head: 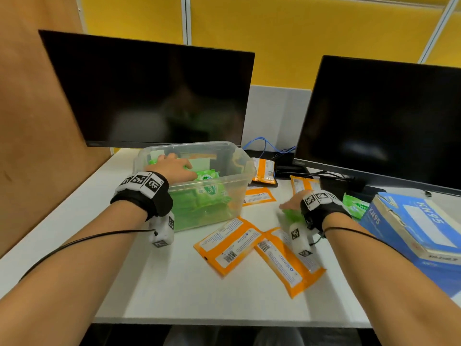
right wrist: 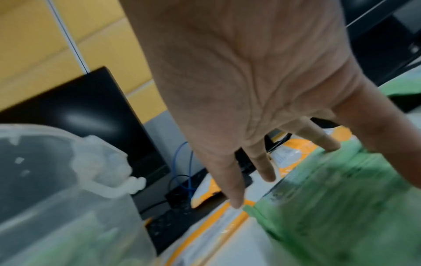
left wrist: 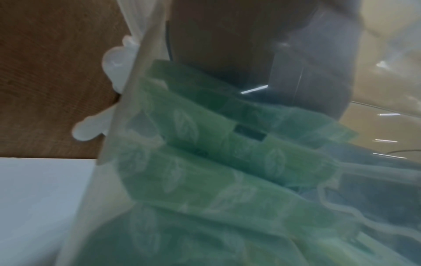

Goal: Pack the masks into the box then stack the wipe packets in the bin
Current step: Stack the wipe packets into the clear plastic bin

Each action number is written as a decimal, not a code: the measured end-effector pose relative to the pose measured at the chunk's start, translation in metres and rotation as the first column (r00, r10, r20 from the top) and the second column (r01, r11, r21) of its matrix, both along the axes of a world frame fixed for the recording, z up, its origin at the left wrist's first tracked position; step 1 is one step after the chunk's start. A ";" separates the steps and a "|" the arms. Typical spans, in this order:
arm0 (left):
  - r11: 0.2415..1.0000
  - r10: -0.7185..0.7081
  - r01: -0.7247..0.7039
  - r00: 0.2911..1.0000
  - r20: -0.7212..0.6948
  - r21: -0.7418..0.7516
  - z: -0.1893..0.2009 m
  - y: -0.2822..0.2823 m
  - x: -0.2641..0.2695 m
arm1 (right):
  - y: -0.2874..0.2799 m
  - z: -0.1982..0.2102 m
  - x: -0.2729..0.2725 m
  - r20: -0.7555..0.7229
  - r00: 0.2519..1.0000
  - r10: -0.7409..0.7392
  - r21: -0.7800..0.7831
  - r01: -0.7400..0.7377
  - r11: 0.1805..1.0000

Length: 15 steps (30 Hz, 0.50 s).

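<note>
Right hand [right wrist: 246,93], fingers spread, covers a green wipe packet [right wrist: 341,207]: grip its edges, carry toward 10 o'clock into the bin [head: 239,168]; left hand [head: 172,168] spread flat steadies the stack [head: 199,206].

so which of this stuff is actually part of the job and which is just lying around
Part of the job:
clear bin
green wipe packets stacked in it
green packet under the right hand
orange packets on the desk
blue KN95 box

Just lying about:
two monitors
blue cables

An office cubicle, probably: two dark monitors [head: 154,96] [head: 384,121] are standing on a white tabletop [head: 187,283], with yellow partition panels [head: 299,33] rising behind.
</note>
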<state>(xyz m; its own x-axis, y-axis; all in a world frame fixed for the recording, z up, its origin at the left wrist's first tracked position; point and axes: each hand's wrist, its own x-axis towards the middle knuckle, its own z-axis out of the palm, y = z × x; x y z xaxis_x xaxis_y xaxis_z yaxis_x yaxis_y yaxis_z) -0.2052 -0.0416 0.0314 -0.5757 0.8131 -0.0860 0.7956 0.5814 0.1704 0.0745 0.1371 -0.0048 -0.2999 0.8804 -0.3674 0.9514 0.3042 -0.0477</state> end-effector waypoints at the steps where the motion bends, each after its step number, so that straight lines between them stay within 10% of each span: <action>1: 1.000 0.000 0.000 1.000 0.000 0.002 0.000 0.000 0.000 | 0.004 0.000 -0.010 0.003 0.999 0.033 -0.017 -0.033 0.999; 7: 1.000 -0.001 0.001 1.000 0.013 0.000 0.001 -0.001 0.002 | 0.005 -0.021 -0.018 0.204 0.941 0.270 0.162 -0.305 0.939; 15: 1.000 0.005 -0.005 1.000 0.026 0.008 0.002 -0.002 0.003 | 0.004 -0.033 -0.018 -0.068 0.997 0.038 0.061 -0.034 0.998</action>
